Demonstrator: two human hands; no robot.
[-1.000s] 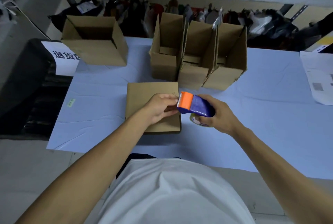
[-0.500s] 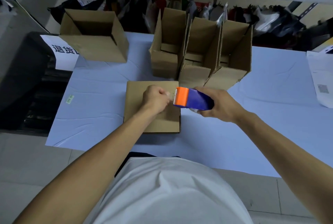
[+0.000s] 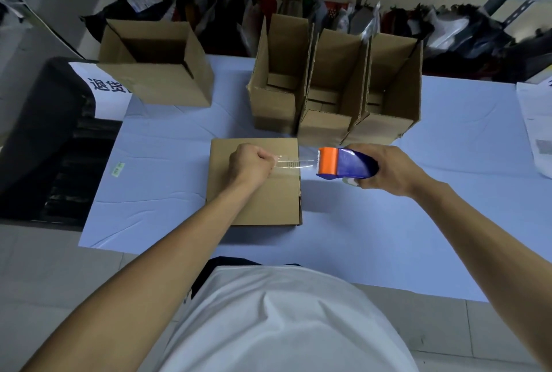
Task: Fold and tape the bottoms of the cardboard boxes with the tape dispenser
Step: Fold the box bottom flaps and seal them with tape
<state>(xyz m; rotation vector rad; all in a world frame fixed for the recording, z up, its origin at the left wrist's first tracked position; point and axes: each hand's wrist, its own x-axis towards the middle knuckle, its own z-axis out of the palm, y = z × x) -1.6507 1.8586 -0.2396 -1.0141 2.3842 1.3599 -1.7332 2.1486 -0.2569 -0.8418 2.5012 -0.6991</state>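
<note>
While a pale blue table (image 3: 388, 222) fills most of the view, a row of three open boxes (image 3: 334, 84) stands at its twelve o'clock side, with a single open box (image 3: 155, 63) apart at ten o'clock. A printed sheet (image 3: 537, 132) lies at the three o'clock edge.

Nearer the person, at the middle of the table, sits the cardboard box (image 3: 254, 192) being worked on, its folded flaps facing up. The right hand (image 3: 391, 170) is wrapped around the blue body of the tape dispenser (image 3: 343, 164), which hovers just off the box's three o'clock edge with its orange head pointing toward nine o'clock. The left hand (image 3: 251, 164), curled into a fist above the box top, pinches the free end of the tape strip (image 3: 294, 162), which stretches clear and taut between fist and dispenser.

Judging by this, the step in hand is drawing out tape to seal the bottom seam; no tape looks pressed down yet. The next move would call for laying the strip along the seam, pressing its end onto the cardboard, running the dispenser across and cutting on the toothed edge, keeping the tape straight and unwrinkled.
</note>
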